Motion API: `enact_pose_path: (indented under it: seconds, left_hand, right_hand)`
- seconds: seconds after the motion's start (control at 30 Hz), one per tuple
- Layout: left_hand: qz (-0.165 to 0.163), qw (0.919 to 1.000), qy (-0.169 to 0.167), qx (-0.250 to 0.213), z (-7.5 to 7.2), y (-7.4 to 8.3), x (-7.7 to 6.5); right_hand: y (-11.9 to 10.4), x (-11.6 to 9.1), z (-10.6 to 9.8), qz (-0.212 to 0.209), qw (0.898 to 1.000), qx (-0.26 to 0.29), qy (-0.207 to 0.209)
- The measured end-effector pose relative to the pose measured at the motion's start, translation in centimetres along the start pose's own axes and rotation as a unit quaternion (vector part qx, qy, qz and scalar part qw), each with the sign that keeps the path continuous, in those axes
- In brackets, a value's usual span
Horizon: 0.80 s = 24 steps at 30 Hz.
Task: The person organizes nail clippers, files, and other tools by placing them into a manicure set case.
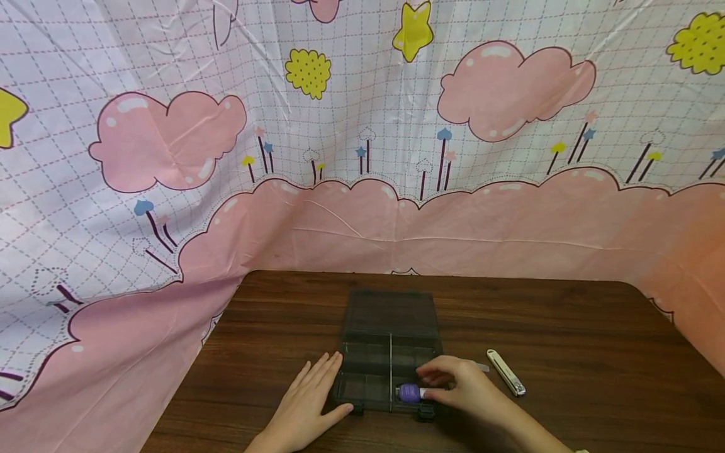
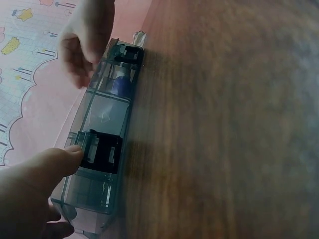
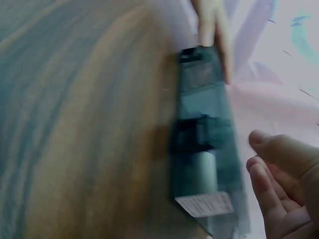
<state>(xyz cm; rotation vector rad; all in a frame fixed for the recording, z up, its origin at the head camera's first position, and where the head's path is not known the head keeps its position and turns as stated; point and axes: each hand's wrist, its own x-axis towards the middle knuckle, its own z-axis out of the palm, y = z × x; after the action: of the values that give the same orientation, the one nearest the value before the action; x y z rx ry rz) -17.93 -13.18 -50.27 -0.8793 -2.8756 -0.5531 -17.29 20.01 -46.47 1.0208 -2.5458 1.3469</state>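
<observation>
A dark see-through divided box [image 1: 362, 385] lies with its lid [image 1: 391, 313] laid back behind it. In its front right compartment a small purple nail polish bottle [image 1: 408, 393] with a white cap lies on its side. My left hand [image 1: 306, 402] rests at the box's left side, fingers straight; its thumb touches the front by a latch [image 2: 102, 152]. Over the right end hovers my right hand [image 1: 467, 387], close to the cap in the head view. Both wrist views show that hand's fingers loosely bent, nothing between them, apart from the bottle [image 2: 121, 86].
To the right of the box a nail clipper [image 1: 506, 372] lies on the brown wooden table [image 1: 572, 340]. A pale thin piece [image 1: 483, 367] partly shows behind my right hand, its kind unclear. A patterned pink and white cloth [image 1: 362, 214] hangs behind the table.
</observation>
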Motion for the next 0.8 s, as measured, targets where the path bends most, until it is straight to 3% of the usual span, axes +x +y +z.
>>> enact_pose_path:
  seconds: [0.1, 0.2, 0.37, 0.6, 0.8]
  left_hand:
    - [-0.001, 1.0, -0.002, -0.003, 0.0, 0.0, -0.1]
    - [-0.005, 0.9999, -0.01, -0.008, 0.0, 0.0, -0.1]
    - [-0.007, 0.9997, -0.017, -0.016, 0.1, 0.0, -0.1]
    - [-0.004, 0.9999, -0.009, -0.012, 0.1, 0.0, 0.0]
    - [-0.003, 0.9999, -0.009, -0.011, 0.1, 0.0, 0.0]
  right_hand:
    - [-0.1, -0.5, -1.1, 0.018, 0.998, 0.045, 0.041]
    - [0.0, -1.3, -2.5, 0.045, 0.994, 0.029, 0.097]
    - [0.9, -3.2, -4.4, 0.112, 0.978, -0.029, 0.171]
    - [2.5, -6.2, -6.1, 0.216, 0.951, -0.109, 0.191]
    - [3.9, -7.9, -6.4, 0.256, 0.935, -0.15, 0.195]
